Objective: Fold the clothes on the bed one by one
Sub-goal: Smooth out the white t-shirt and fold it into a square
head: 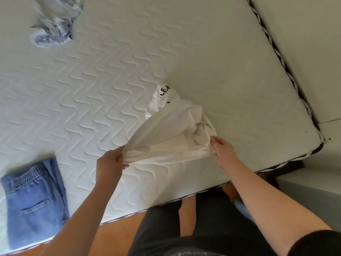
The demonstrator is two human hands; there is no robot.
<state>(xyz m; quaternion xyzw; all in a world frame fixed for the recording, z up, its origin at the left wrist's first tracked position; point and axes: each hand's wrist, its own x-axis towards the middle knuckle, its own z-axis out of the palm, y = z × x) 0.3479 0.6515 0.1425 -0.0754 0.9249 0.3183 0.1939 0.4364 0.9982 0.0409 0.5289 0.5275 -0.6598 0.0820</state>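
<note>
At centre frame, the left hand (110, 161) and right hand (222, 150) each pinch an edge of the white shirt (171, 126), lifting it off the mattress (221, 61). Folded jeans (35, 200) lie lower left; a crumpled grey garment (53, 24) lies upper left.

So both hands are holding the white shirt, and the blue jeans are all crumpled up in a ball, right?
Not quite. Both hands, the left hand and the right hand, do hold the white shirt, but the blue jeans are not crumpled. The head view shows them folded flat near the mattress edge. The crumpled one is the grey-and-white garment farther away.
</note>
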